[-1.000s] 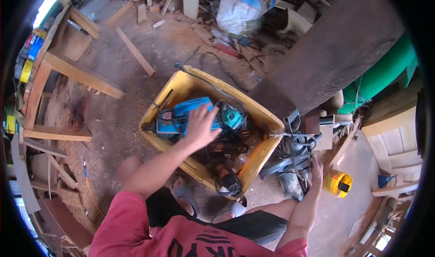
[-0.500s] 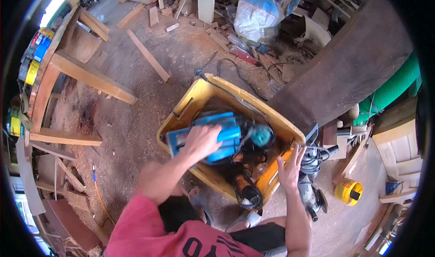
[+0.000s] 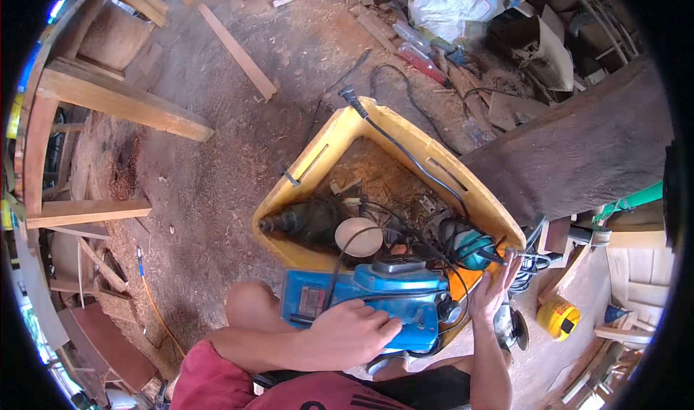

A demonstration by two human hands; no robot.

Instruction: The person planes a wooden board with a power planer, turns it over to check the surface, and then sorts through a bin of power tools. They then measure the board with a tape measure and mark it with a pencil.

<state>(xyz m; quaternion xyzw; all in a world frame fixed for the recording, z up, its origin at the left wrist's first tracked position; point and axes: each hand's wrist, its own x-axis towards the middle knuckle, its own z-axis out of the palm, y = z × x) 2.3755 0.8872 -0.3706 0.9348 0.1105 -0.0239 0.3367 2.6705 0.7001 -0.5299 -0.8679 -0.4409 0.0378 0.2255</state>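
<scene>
Lower centre: blue, boxy, hard-cased power tool [image 3: 416,330] at the near side of the yellow plastic crate [image 3: 436,148]. Left hand [image 3: 358,335] curled round its top handle, probably to carry the weight. Right hand [image 3: 493,291] open at crate's right corner, likely for steadying; contact unclear.

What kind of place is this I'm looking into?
Most likely a woodworking shop: the floor is strewn with what looks like sawdust, a wooden strip lies on it, and a blue power tool is at a yellow crate.
</scene>
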